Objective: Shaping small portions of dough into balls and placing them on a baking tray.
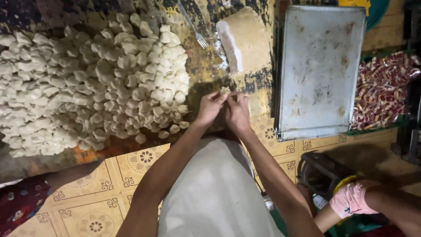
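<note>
Two hands meet over the worn table top (258, 94). The left hand (210, 107) and the right hand (238, 112) pinch one small pale dumpling (225, 90) between their fingertips; the fingers of both are drawn together on it, thumbs pressed toward the forefingers. The dumpling sits at the top of the joined hands, just right of the heap.

One large heap of folded dumplings (87, 83) covers the left half of the table, far too many to count; its nearest pieces lie just beside the left hand. One fork (196, 31) lies above the hands, its tines pointing toward them. One block of dough (244, 41), floured along its left edge, rests just right of the fork. One bare metal tray (320, 70) lies to the right of the block, and one pile of red-and-white wrapped sweets (380, 90) lies beyond the tray's right rim. At lower right, one other person's knee in a pink cuff (351, 199) shows.
</note>
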